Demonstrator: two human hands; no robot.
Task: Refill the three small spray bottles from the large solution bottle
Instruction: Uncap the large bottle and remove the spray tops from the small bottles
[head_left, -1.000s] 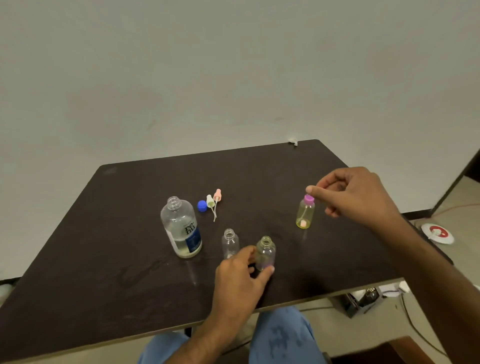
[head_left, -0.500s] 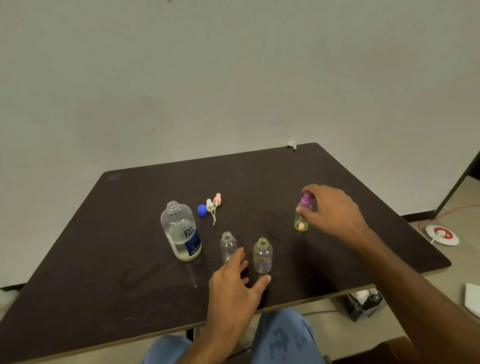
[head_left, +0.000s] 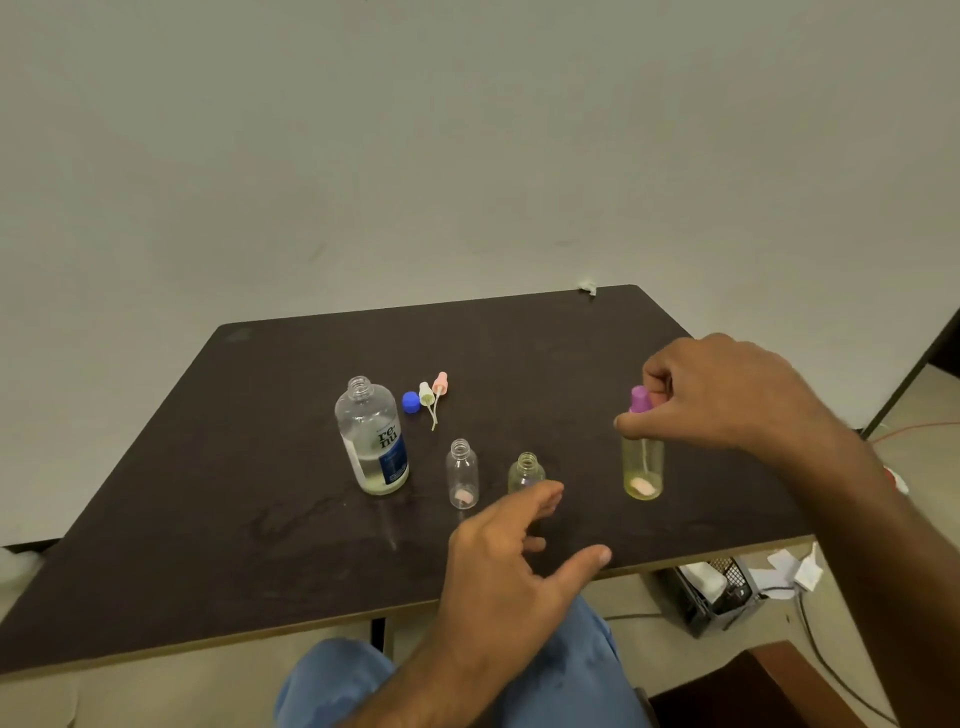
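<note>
Pinching the purple sprayer (head_left: 639, 399) with your right hand (head_left: 727, 395) to unscrew it from the yellow bottle (head_left: 643, 470); left hand (head_left: 511, 561) released, just nearside.

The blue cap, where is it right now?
In the head view, the blue cap lies on the table, between the large solution bottle and two loose spray tops.

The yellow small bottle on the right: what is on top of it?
A purple spray cap sits on the yellow bottle; the right hand pinches it. A thin tube hangs down inside. The fingers cover the neck, so whether the cap is screwed down cannot be seen.
</note>
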